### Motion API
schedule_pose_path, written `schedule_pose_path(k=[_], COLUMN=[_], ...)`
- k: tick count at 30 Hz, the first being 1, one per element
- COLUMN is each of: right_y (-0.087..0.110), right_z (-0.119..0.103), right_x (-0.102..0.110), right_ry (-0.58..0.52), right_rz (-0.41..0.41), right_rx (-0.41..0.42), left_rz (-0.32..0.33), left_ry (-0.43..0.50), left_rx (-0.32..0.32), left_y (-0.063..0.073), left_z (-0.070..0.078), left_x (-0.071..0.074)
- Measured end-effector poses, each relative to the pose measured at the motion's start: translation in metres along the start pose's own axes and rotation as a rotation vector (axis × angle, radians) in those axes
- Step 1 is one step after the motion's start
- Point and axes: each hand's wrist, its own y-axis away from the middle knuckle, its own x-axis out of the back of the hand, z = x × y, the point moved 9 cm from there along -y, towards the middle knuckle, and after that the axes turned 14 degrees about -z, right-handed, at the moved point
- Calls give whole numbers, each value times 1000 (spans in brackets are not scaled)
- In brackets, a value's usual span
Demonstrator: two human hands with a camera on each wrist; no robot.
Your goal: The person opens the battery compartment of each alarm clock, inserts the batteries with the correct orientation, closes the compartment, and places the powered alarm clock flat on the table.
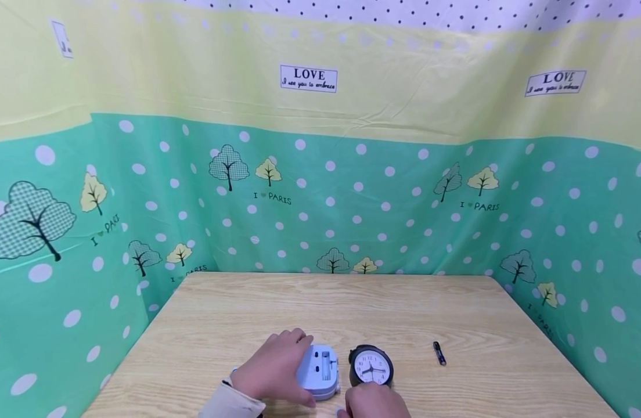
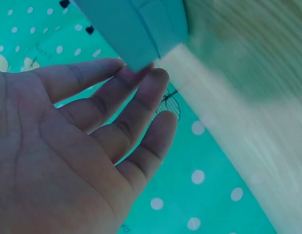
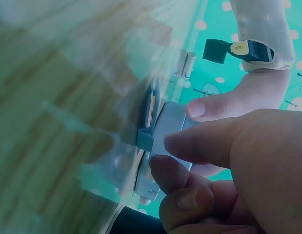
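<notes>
A light blue alarm clock (image 1: 316,383) lies on its face on the wooden table, its battery slot (image 1: 326,367) uncovered. My left hand (image 1: 276,368) holds it from the left, with the thumb at the near edge and the fingers at the far edge. The left wrist view shows the fingertips touching the clock's (image 2: 136,29) edge. Close to the clock's near right corner, my right hand (image 1: 377,402) has curled fingers and pinches a small light blue piece (image 3: 145,140), partly hidden. Just beyond that hand, a black round alarm clock (image 1: 371,367) faces up.
A small dark battery (image 1: 439,353) lies on the table (image 1: 320,302) to the right of the black clock. Patterned green and yellow cloth (image 1: 352,197) hangs around the table's back and sides.
</notes>
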Motion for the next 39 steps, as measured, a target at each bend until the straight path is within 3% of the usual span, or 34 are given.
schedule_pose_path(k=[10, 21, 29, 39], right_y=[5, 3, 5, 6], right_z=[-3, -3, -3, -2], right_x=[10, 9, 12, 14], right_ry=[-53, -77, -70, -52], right_rz=[81, 79, 94, 127], right_rx=[11, 2, 7, 19], left_rz=[14, 17, -3, 20], left_ry=[31, 80, 62, 72], left_rx=[52, 86, 138, 185], left_y=[10, 21, 28, 39], left_z=[-19, -47, -56, -74], left_x=[11, 6, 7, 3])
